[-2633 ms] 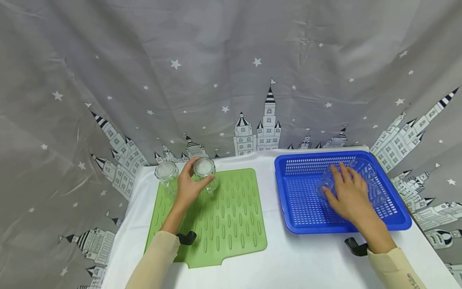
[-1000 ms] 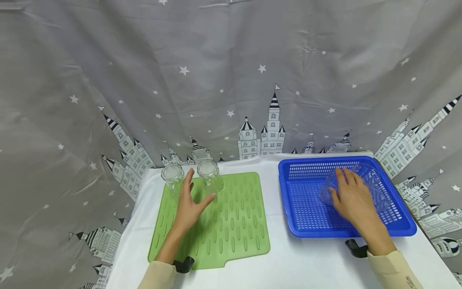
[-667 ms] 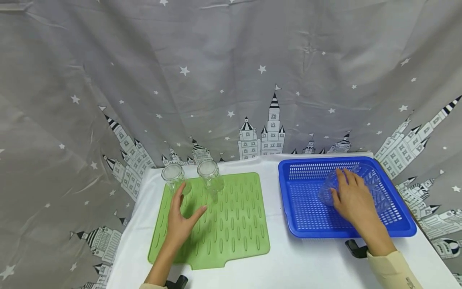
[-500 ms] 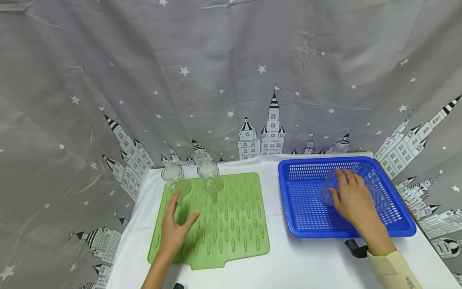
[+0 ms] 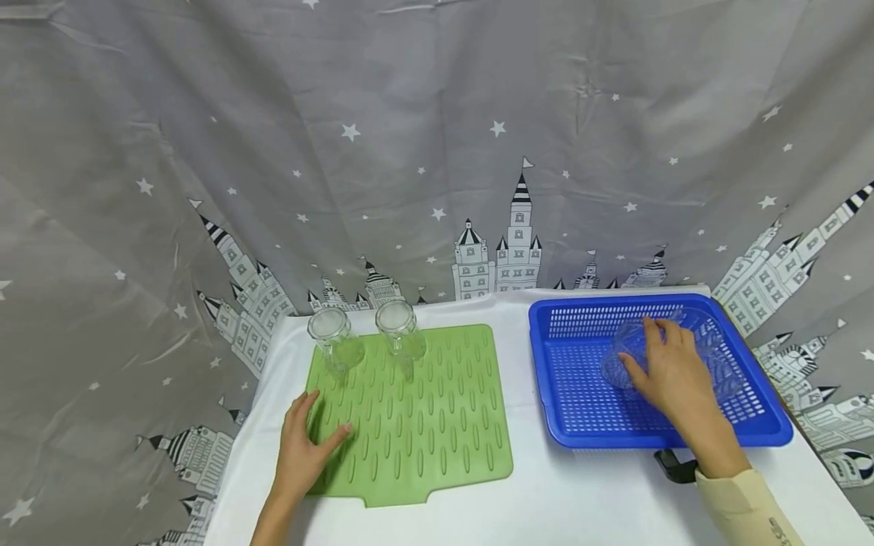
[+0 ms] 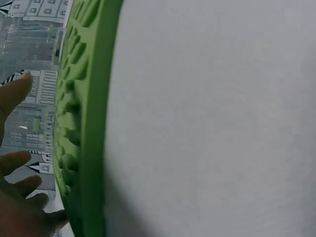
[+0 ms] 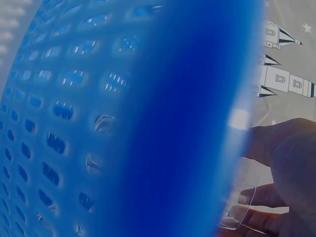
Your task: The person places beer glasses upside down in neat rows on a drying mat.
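A clear glass (image 5: 617, 371) lies in the left-middle part of a blue basket (image 5: 614, 439), under my right hand (image 5: 676, 379); its outline blurs into the mesh, so I cannot tell which way its mouth faces. My thumb and bent fingers are clamped on its wall from above, likely because the basket's raised sides leave the top as the easiest way in. Just to its right is more clear ware (image 5: 727, 371), too see-through to count. Across the white cloth (image 5: 546, 493), well apart from the basket, a green mat (image 5: 437, 425) carries two glasses side by side at its far left corner: the left mug (image 5: 331, 324) and the right mug (image 5: 396, 317), both bottom up, perhaps so that water runs out onto the ridges. Set that far back, they seem placed to keep the near part free. My left hand (image 5: 300, 451) is over the mat's near left edge, thumb and fingers spread apart, holding nothing. Behind everything hangs a grey curtain (image 5: 410, 114) printed with stars and castles.
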`<action>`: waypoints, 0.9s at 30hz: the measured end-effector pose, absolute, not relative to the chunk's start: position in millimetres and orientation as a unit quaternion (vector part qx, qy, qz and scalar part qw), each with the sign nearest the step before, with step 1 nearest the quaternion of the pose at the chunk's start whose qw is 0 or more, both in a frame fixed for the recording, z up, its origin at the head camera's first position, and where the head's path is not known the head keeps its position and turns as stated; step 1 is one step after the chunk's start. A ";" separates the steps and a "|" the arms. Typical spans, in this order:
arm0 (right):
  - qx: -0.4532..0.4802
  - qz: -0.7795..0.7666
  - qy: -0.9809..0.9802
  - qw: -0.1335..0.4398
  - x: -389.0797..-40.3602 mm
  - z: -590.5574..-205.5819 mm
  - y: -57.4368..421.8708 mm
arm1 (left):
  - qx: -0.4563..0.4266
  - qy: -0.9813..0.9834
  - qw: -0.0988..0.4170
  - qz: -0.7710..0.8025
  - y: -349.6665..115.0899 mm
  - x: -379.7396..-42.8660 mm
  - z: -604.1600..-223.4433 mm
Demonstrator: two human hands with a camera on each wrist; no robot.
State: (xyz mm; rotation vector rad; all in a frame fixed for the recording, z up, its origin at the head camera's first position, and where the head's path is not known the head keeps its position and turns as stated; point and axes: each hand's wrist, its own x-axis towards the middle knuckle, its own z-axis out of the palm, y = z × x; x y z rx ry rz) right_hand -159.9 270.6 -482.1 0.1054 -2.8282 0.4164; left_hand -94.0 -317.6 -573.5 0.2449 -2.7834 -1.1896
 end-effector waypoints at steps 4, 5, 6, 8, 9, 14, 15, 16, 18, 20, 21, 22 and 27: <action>0.038 0.149 -0.977 0.146 -160.6 -483.3 271.3 | 0.076 -0.927 0.042 -0.364 -320.3 -95.2 -579.5; 0.038 0.152 -0.977 0.148 -160.6 -483.7 271.7 | 0.075 -0.932 0.035 -0.354 -321.0 -95.5 -580.8; 0.038 0.155 -0.976 0.148 -160.5 -484.1 272.1 | 0.074 -0.936 0.027 -0.343 -321.6 -95.7 -581.9; 0.036 0.161 -0.975 0.146 -160.0 -485.1 272.5 | 0.070 -0.944 0.013 -0.322 -322.7 -95.7 -583.8; 0.035 0.164 -0.975 0.144 -159.9 -485.8 272.7 | 0.067 -0.947 0.010 -0.315 -323.1 -95.7 -584.6; 0.032 0.175 -0.975 0.134 -160.1 -487.4 273.7 | 0.055 -0.949 0.005 -0.311 -324.4 -97.2 -587.7; 0.032 0.177 -0.975 0.133 -160.3 -487.5 274.1 | 0.055 -0.948 0.004 -0.313 -324.8 -97.3 -588.1; 0.032 0.178 -0.975 0.131 -160.5 -487.6 274.7 | 0.054 -0.948 0.003 -0.313 -325.1 -97.5 -588.6; 0.031 0.183 -0.974 0.127 -161.2 -488.0 275.9 | 0.054 -0.948 0.001 -0.314 -326.0 -97.0 -589.2; 0.031 0.189 -0.974 0.124 -161.8 -488.9 277.1 | 0.054 -0.947 -0.001 -0.315 -326.9 -96.3 -589.4; 0.032 0.192 -0.973 0.123 -162.1 -489.5 277.9 | 0.054 -0.947 0.000 -0.315 -326.9 -96.1 -589.7; 0.032 0.194 -0.973 0.122 -162.3 -489.8 278.6 | 0.054 -0.947 0.000 -0.315 -326.9 -95.9 -589.8; 0.040 0.201 -0.970 0.133 -163.5 -490.1 280.5 | 0.052 -0.947 0.001 -0.318 -325.8 -95.9 -590.3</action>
